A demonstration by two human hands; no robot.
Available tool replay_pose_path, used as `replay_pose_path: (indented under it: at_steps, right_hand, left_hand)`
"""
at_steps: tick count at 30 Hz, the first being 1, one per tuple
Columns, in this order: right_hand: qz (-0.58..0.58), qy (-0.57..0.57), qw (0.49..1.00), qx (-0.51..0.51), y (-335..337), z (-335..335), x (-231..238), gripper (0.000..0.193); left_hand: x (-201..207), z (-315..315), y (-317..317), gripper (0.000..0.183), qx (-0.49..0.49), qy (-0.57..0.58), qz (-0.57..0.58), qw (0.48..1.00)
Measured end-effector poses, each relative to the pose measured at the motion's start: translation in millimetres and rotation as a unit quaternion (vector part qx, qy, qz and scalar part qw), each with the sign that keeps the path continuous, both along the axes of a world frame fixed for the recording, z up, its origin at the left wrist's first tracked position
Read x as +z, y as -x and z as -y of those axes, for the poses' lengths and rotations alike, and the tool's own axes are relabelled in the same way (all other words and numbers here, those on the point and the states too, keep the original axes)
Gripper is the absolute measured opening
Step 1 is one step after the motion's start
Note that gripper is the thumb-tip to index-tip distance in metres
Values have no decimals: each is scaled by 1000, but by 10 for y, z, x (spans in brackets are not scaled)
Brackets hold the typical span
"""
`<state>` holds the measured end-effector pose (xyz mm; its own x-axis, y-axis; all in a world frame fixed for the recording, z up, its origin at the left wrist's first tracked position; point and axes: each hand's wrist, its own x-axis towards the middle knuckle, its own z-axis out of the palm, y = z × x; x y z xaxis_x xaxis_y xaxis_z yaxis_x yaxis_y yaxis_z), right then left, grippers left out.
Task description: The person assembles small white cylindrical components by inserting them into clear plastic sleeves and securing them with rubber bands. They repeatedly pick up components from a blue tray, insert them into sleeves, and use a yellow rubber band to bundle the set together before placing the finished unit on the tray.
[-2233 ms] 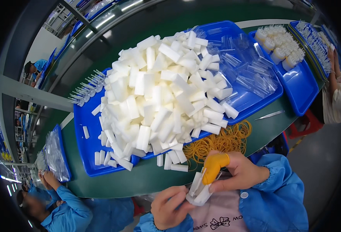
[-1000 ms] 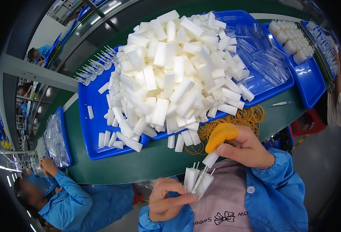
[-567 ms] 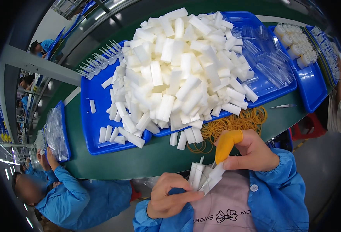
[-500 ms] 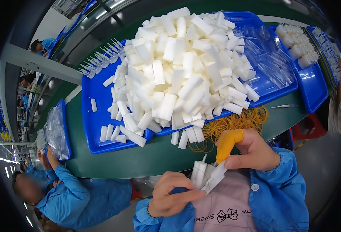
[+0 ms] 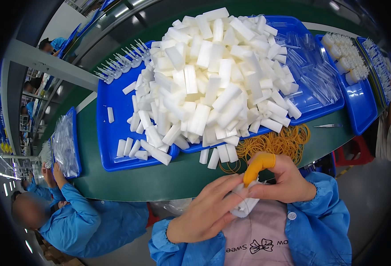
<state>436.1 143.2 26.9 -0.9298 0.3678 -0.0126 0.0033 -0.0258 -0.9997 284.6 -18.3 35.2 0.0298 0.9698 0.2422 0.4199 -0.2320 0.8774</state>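
From my remote seat I see a blue jacket point(image 5: 316, 228) worn open, its sleeves gathered into ruffled cuffs point(image 5: 327, 186); a round white button point(image 5: 291, 216) sits on its right front; between the flaps shows a dusty-pink shirt point(image 5: 268, 224) with a black outlined bow point(image 5: 261, 246) and dark lettering point(image 5: 236, 249); a yellow rubber cover point(image 5: 254, 169) sheathes one finger of the right hand point(image 5: 288, 181).

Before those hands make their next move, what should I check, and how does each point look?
1. Left hand on the white bundle: ok.
2. Right hand on it too: ok.
3. Yellow finger cover worn on the right hand: ok.
4. Parts within the bundle lined up: cannot tell, the hands hide much of it.
5. Rubber bands close by: ok, heaped beyond the right hand.
6. White blocks all inside the blue trays: not ok, several lie on the green table.
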Motion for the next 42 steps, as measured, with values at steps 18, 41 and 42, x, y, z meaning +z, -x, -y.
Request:
replay_pose_path:
  at_steps: [18,41,42]
  right_hand:
    - [-15,-342,939,-26,-34,98,150,73]
    - [-68,-511,856,-47,-88,209,2,44]
    - [-62,-494,867,-33,-108,197,48,46]
  left_hand:
    - [-207,21,-124,76,99,4,122,988]
    - [-226,-145,-369,96,163,72,480,859]
    - [-227,-152,-390,93,172,79,504,843]
